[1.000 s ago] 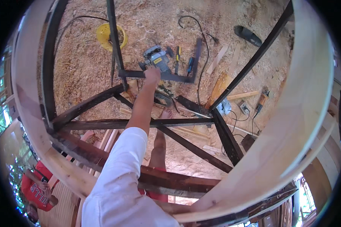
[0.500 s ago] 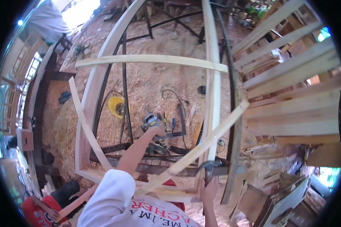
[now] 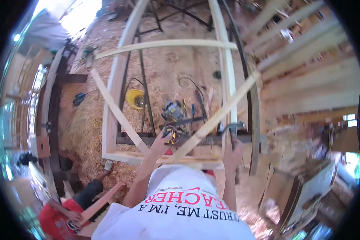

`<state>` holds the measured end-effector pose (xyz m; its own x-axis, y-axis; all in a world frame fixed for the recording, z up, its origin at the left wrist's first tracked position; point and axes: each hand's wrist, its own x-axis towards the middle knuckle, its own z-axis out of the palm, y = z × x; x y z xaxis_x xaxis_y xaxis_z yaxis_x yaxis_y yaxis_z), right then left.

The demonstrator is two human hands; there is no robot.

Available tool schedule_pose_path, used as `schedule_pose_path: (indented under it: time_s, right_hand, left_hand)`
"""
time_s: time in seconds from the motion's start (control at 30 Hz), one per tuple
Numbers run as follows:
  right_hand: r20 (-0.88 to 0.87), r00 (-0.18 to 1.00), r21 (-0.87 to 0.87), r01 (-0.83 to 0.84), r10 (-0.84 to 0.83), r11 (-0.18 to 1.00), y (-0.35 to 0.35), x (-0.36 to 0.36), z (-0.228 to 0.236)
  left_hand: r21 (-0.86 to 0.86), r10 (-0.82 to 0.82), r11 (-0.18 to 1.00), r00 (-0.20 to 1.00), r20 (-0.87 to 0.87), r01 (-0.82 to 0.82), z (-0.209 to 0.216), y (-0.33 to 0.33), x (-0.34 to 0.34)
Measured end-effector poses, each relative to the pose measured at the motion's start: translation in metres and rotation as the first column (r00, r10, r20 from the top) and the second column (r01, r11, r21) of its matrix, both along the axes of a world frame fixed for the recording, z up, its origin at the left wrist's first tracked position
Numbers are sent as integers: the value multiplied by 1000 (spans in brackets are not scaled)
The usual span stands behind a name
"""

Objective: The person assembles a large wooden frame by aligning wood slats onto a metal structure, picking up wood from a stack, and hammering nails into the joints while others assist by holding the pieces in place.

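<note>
My left hand [image 3: 159, 145] is closed around a black and yellow tape measure [image 3: 172, 136], above the near end of a pale wooden frame [image 3: 113, 96]. In my right hand [image 3: 232, 154] is a claw hammer [image 3: 232, 126], its dark head over the frame's right side. A diagonal wooden strip [image 3: 216, 119] crosses the near right corner between my hands. Another diagonal strip [image 3: 118, 114] crosses the near left corner, and a crosspiece [image 3: 164, 45] spans the frame farther off.
Below, on shavings, lie a grey power tool [image 3: 173, 111], a blue-handled tool [image 3: 193, 109] and a yellow round container [image 3: 135, 99]. Planks [image 3: 308, 84] fill the right side. A person in a red shirt [image 3: 62, 218] holds a board [image 3: 102, 202] at lower left.
My left hand has drawn back from beside the power tool and now holds the tape measure. The hammer stays in my right hand. The whole view has shifted.
</note>
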<state>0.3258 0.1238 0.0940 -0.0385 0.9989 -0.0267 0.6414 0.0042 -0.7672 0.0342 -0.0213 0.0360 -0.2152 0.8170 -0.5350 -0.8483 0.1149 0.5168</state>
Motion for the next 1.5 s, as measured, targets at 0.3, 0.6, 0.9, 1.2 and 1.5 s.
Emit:
schedule_pose_path:
  time_s: [0.3, 0.6, 0.9, 1.2, 1.5]
  right_hand:
    - [-233, 870, -354, -492, 435, 795, -101, -50, -2]
    - [-298, 942, -461, -284, 154, 841, -146, 38, 10]
    - [-249, 929, -128, 248, -273, 960, -170, 186, 26]
    - [-160, 867, -297, 414, -472, 860, -254, 400, -44]
    - [81, 857, -449, 487, -509, 749, -288, 546, -82]
  left_hand:
    - [-211, -428, 904, 779, -459, 372, 1, -36, 90]
    - [-160, -626, 555, 283, -727, 817, 10, -9, 125]
    - [-263, -238, 754, -122, -964, 602, 8, 13, 228]
    - [-386, -229, 892, -501, -835, 235, -19, 3, 259]
    - [-287, -152, 930, -469, -870, 231, -12, 0, 280]
